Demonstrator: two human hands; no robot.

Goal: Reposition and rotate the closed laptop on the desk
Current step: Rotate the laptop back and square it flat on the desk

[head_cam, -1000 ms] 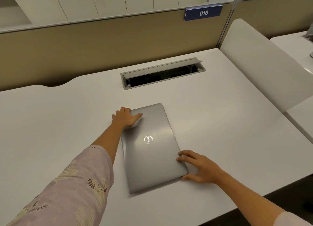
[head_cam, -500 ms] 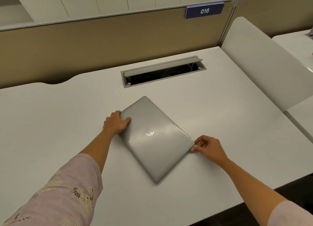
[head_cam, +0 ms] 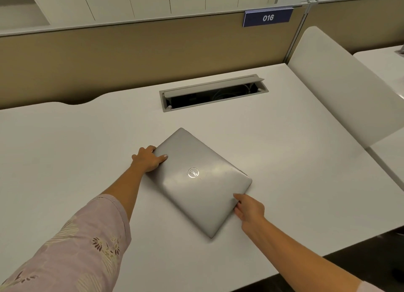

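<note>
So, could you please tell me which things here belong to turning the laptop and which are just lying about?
Part of the job:
closed laptop
left hand, on its far-left edge
right hand, at its near-right edge
desk

Just there:
cable tray, lid open
number sign
side divider

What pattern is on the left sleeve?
Pale pink sleeve with a floral print, in the head view.
</note>
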